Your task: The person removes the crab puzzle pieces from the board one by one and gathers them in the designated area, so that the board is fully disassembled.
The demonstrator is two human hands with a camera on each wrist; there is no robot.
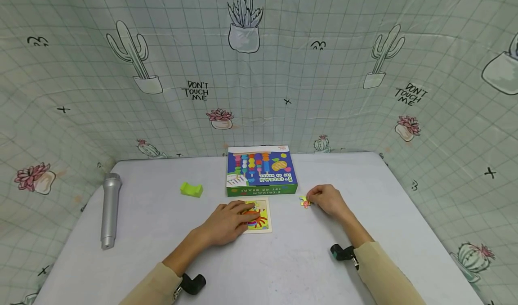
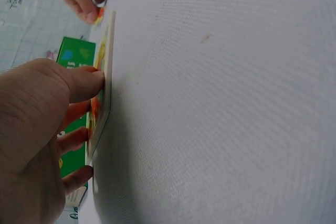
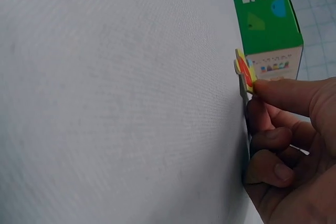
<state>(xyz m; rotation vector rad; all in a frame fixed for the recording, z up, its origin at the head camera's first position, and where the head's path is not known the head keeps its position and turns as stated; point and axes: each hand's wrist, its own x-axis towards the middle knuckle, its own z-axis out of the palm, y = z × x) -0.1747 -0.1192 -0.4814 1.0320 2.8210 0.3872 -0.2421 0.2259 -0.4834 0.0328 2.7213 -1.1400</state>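
Note:
A jigsaw puzzle board (image 1: 265, 224) with a pale frame and a red-orange picture on yellow-green lies on the table, mid-front of the box. My left hand (image 1: 227, 222) rests on it with fingers spread over the picture, hiding its left part. In the left wrist view the thumb and fingers lie along the board (image 2: 107, 61). Off to the right, my right hand (image 1: 328, 200) pinches a small yellow and red puzzle piece (image 1: 304, 202) between thumb and forefinger. Seen from the right wrist, that piece (image 3: 243, 72) is tilted up at the table surface, with the other fingers curled behind it.
A blue and green bead-set box (image 1: 262, 172) lies behind the board. Left of it sits a bright green curved block (image 1: 191, 189). A silver microphone (image 1: 110, 210) lies at the table's left side. Patterned cloth (image 1: 259, 80) hangs behind the white table (image 1: 283, 269).

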